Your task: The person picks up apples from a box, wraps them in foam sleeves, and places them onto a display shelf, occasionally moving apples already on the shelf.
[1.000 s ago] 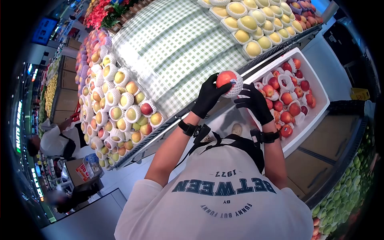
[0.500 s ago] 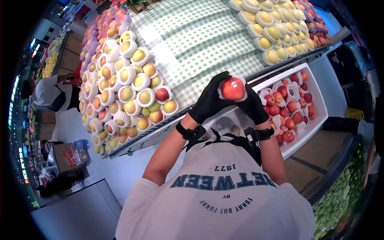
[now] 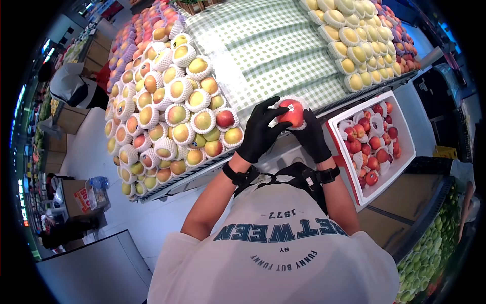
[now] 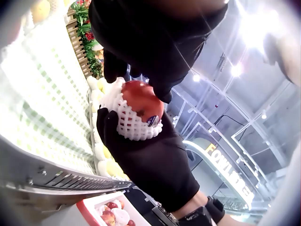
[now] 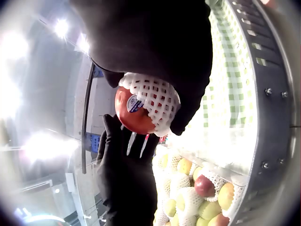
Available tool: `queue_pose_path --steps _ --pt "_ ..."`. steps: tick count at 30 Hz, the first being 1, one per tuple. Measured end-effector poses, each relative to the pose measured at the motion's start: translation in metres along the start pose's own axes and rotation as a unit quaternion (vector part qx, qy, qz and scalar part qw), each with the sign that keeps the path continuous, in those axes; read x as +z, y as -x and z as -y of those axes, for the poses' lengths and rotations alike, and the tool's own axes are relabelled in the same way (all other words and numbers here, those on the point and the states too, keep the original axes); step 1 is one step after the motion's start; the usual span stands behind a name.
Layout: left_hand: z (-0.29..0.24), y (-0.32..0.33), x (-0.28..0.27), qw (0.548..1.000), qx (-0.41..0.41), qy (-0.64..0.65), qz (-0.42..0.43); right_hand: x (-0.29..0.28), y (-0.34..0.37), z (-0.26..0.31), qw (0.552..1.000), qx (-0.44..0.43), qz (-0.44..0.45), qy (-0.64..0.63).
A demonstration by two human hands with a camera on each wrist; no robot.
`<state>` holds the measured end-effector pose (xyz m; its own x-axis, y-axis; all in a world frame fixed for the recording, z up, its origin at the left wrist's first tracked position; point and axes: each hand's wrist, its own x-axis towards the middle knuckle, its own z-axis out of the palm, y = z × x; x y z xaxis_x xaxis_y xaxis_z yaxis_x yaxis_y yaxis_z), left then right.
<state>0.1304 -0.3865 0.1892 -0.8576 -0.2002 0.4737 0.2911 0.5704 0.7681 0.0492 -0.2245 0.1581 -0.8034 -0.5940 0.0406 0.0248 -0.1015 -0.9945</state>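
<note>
Toward the right of the head view, my feed shows a white foam box (image 3: 387, 177), red along its left side, with loose red apples (image 3: 373, 163) and white foam nets (image 3: 376, 123) jumbled inside. At centre left, a display holds a tall heap of netted fruit (image 3: 177, 114), yellow and blushed red. Yellow fruit (image 3: 349, 38) sits in white nets at the upper right, and a green checked cloth (image 3: 273, 50) lies between those two heaps. Green fruit (image 3: 420, 266) fills the lower right.

Just below the cloth, near the centre of the frame, I have the held apple (image 3: 295, 115), red and partly sleeved in white netting. The right hand (image 3: 312, 139), black-gloved, curls its fingers and thumb around the netted side and grips it. The left hand (image 3: 259, 130), also gloved, has its fingers lightly bent and spread at the opposite side; I cannot tell whether the fingertips touch. Both forearms reach up from the bottom of the frame.

Upside down to me, the shirt (image 3: 273, 273) reads "BETWEEN", "1977", "BY" and "FUNNY BUT FUNNY". The apple's sticker (image 5: 135, 104) is white and blue, its print too small for me.
</note>
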Motion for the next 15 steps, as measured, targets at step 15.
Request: queue_pose_path --steps 15 --pt "0.023 0.013 -0.021 0.981 -0.087 0.131 -0.115 0.05 -0.036 -0.018 0.988 -0.008 -0.062 -0.139"
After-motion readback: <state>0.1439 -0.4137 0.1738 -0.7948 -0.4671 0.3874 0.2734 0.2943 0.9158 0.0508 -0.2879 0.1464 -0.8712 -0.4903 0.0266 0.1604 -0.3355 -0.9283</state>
